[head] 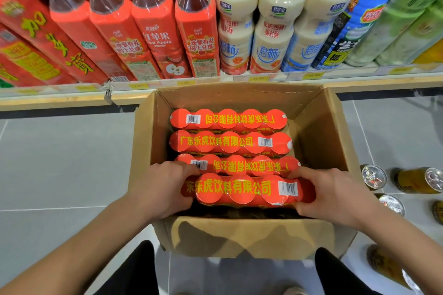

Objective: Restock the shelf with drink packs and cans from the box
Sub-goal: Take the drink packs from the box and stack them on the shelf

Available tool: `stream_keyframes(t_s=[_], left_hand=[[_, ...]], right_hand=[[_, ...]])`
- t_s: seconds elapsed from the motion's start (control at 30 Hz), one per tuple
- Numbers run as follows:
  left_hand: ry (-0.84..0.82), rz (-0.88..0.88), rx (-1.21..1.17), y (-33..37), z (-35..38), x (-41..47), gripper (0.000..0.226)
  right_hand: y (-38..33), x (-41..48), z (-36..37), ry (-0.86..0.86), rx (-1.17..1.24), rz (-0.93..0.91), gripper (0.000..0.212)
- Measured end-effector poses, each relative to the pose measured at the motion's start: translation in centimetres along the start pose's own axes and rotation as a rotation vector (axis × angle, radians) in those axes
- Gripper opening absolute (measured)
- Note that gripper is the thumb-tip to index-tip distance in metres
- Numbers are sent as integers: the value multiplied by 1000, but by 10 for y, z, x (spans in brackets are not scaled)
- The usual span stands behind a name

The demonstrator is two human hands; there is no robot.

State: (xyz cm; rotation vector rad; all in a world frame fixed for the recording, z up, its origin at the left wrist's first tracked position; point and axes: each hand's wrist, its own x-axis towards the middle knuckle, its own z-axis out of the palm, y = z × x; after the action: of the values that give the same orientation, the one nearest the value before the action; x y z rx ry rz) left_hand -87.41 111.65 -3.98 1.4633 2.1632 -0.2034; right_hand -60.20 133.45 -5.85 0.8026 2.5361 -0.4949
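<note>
Facing a stocked shop shelf with a pale price-strip edge (72,90), which lies beyond both hands and above them; it carries tall red plastic bottles (153,31) and, further right, milky white plastic bottles (278,31). Between the shelf and the hands sits an open brown cardboard box (239,237) on the grey tiled floor (60,163). It holds four shrink-wrapped red drink packs with yellow lettering, laid side by side. Three of them (230,142) lie just past the fingers. The fourth, the nearest red pack (244,189), sits slightly higher than the rest, by my reading partly lifted. Its long axis runs crosswise, from one hand straight to the other. The left hand (160,189) is curled round its left end, fingers over the top edge and touching the next pack. The right hand (335,194) clasps the right end the same way. Neither hand is nearer; the pack is shared evenly between them. Judgement: the lift should go straight up and then forward, away from the hands, keeping the pack level so it clears the far box wall. Outboard of the right hand, loose gold-coloured metal cans (417,179) lie and stand on the floor, well apart from the grip.
</note>
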Motion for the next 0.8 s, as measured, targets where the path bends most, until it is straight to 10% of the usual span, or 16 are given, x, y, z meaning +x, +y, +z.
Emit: stream_keyframes(t_s=[0.33,0.8], left_hand=[[345,-30,-138,-15,-86,-38,62],[799,169,-468,11,-346,-125,51]], right_hand=[[6,-24,-75,394,537,-126,59],[-41,-121,-337,908,689,-189,49]])
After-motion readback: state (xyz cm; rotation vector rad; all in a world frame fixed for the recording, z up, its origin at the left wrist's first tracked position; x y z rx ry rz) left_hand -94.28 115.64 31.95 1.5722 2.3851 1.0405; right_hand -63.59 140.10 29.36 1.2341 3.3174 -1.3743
